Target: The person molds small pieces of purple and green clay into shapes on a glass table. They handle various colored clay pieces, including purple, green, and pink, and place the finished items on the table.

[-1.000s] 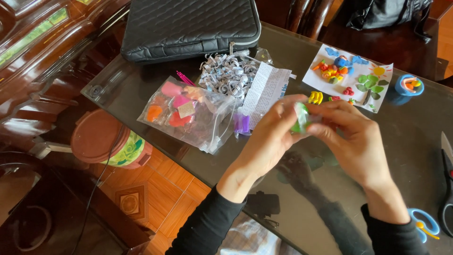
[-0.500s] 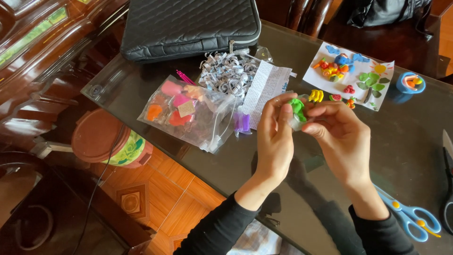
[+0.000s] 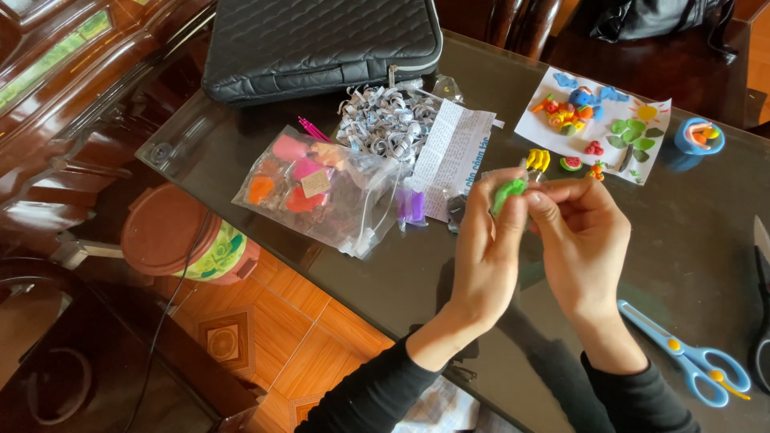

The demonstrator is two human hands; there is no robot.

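Pinching a small green clay piece between them, the left hand and right hand hold it above the dark glass table. Blue scissors lie just right; a clear bag crowds the left edge.

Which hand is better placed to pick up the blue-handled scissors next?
Right, probably. The blue-handled scissors lie on the dark glass table just outside the right hand's forearm. The left hand, pinching the small green clay piece, would have to cross over.
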